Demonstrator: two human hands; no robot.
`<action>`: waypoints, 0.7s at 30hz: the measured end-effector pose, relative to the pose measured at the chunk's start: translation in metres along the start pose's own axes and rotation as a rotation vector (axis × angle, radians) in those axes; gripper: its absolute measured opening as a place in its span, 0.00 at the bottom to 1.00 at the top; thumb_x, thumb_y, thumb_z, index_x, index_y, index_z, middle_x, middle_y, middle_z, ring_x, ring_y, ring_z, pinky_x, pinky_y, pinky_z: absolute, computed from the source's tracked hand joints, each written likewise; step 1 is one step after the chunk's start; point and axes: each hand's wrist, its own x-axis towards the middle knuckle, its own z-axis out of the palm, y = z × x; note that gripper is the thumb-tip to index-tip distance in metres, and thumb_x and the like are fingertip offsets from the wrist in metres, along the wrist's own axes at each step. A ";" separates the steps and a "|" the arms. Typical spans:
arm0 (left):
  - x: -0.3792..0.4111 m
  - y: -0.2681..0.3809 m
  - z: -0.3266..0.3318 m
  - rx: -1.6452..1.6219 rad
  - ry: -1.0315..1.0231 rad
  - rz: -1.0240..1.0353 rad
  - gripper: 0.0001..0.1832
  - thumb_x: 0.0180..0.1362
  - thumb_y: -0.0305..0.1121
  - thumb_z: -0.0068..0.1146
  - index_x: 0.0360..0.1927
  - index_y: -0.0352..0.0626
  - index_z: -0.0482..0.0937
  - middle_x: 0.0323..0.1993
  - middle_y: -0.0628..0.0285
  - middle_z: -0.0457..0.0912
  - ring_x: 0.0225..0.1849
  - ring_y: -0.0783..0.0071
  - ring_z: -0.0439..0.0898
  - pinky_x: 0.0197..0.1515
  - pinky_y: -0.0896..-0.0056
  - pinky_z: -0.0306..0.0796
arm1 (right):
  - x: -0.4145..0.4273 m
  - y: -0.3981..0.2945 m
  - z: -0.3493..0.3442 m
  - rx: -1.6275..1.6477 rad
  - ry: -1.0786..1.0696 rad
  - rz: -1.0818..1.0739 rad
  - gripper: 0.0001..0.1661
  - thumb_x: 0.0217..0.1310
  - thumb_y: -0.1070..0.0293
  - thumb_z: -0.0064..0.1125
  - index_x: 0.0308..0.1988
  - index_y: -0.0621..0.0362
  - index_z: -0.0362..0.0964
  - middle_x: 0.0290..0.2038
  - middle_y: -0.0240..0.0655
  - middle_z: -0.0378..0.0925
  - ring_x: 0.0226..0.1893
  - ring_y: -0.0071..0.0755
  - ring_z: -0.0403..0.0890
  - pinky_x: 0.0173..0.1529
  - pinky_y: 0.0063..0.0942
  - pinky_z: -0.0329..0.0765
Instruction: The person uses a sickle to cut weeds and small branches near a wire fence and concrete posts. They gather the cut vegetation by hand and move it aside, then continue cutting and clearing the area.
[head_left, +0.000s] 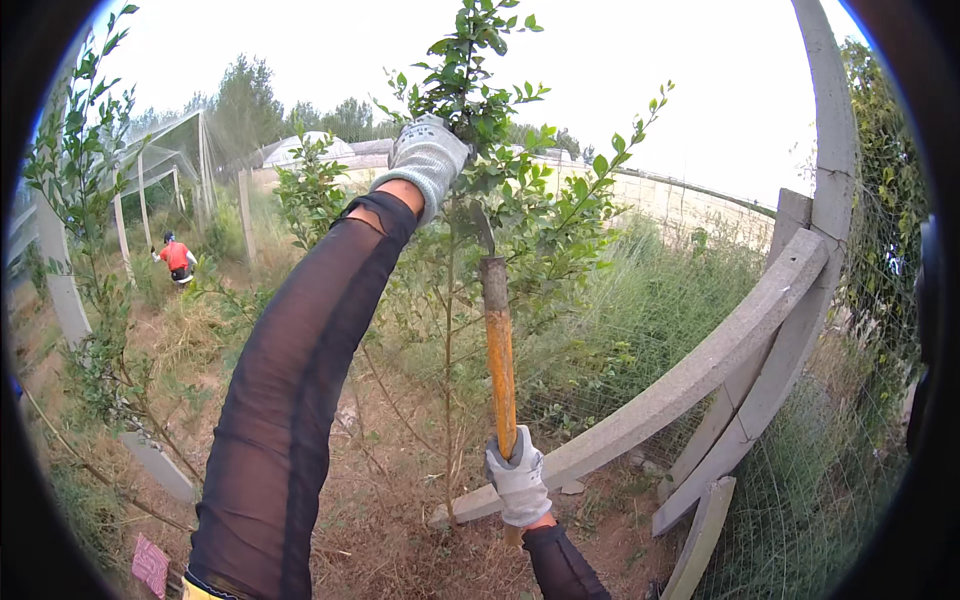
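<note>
My left hand, in a grey knit glove, is raised into the upper leaves of a slender young tree. It appears closed around the stem, though leaves and the back of the glove hide the fingertips. Low in the middle, my right hand, gloved alike, grips the worn orange wooden handle of a sickle. The sickle stands nearly upright just right of the trunk. Its dark metal blade reaches up among the leaves, partly hidden, below my left hand.
Concrete posts and a slanting concrete brace flank the right, beside a wire mesh fence. Another sapling grows at left. A person in a red top is farther back. A pink patterned packet lies lower left.
</note>
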 end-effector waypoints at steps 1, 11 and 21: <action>-0.002 -0.005 -0.002 -0.018 -0.005 -0.001 0.28 0.48 0.49 0.60 0.47 0.39 0.78 0.50 0.50 0.77 0.52 0.56 0.76 0.55 0.61 0.69 | 0.002 -0.005 0.001 0.012 0.001 0.012 0.12 0.54 0.72 0.59 0.36 0.58 0.63 0.18 0.41 0.70 0.16 0.38 0.73 0.22 0.33 0.69; 0.028 -0.053 0.006 0.097 -0.034 0.104 0.23 0.54 0.45 0.53 0.45 0.37 0.80 0.47 0.48 0.79 0.51 0.54 0.77 0.53 0.60 0.70 | 0.024 -0.048 0.029 0.120 0.149 -0.081 0.13 0.52 0.73 0.60 0.39 0.58 0.65 0.23 0.41 0.73 0.22 0.40 0.77 0.27 0.30 0.72; 0.014 -0.032 0.016 0.073 -0.002 0.154 0.20 0.57 0.43 0.46 0.40 0.39 0.82 0.45 0.47 0.80 0.46 0.52 0.79 0.48 0.57 0.72 | -0.030 0.057 0.009 -0.367 0.192 0.183 0.11 0.53 0.67 0.59 0.36 0.56 0.66 0.21 0.42 0.73 0.21 0.46 0.77 0.25 0.36 0.71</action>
